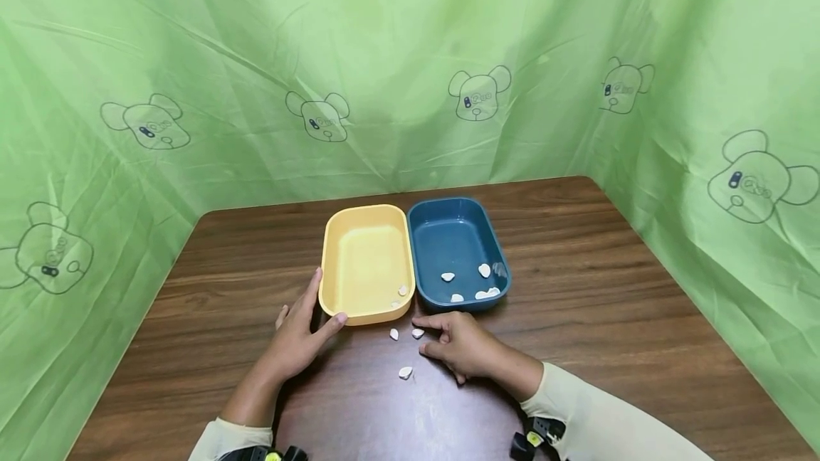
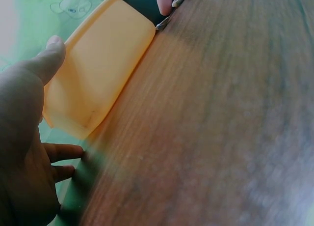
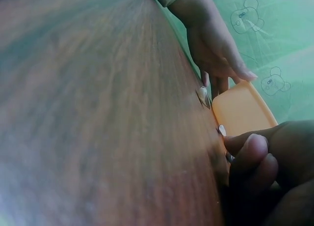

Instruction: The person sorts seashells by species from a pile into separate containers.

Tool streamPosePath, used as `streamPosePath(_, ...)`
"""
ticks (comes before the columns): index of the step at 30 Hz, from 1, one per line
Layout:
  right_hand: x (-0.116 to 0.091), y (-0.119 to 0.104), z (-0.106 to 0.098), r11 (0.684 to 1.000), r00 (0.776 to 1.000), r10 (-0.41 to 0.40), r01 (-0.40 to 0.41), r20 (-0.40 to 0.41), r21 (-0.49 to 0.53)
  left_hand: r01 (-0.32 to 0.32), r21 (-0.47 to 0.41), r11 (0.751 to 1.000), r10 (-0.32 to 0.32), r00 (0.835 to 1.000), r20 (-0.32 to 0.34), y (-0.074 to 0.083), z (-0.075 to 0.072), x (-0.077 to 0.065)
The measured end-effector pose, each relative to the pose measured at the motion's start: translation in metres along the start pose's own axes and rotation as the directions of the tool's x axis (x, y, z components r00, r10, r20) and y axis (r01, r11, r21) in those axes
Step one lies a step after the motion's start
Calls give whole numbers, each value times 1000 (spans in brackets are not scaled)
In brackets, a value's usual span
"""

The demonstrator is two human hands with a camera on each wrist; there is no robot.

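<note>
My left hand [image 1: 297, 336] rests at the near left corner of a yellow tray [image 1: 324, 262], thumb on its near rim and fingers extended along its left side. My right hand [image 1: 464, 346] hovers low over the table with thumb and index finger apart. Between those two digits lies a small white pumpkin seed [image 1: 418, 333]. A second seed [image 1: 393, 334] sits just left of it, and a third seed [image 1: 406, 373] lies nearer the front. Two pale seeds [image 1: 402, 291] are in the yellow tray's near right corner. Several more seeds [image 1: 448, 277] lie in the blue tray [image 1: 413, 251].
Both trays stand side by side on a brown wood-grain table [image 1: 576, 290], their long sides touching. A green curtain [image 1: 391, 55] with printed bear heads surrounds the table at the back and sides. Each wrist wears a black strap with a camera [image 1: 537, 437].
</note>
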State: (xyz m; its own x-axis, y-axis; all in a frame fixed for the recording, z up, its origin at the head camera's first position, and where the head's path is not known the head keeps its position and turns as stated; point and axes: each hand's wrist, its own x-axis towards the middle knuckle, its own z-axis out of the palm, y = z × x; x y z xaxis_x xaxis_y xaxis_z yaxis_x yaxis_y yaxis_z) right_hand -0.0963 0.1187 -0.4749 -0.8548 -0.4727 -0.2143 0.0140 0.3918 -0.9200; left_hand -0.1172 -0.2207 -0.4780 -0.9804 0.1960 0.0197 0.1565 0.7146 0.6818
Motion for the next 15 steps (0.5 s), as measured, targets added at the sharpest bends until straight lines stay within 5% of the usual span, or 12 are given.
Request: streamPosePath(15, 3, 0, 7, 997, 995, -22, 15, -95, -80, -2, -11, 1000, 2, 1000, -1, 1, 1, -2)
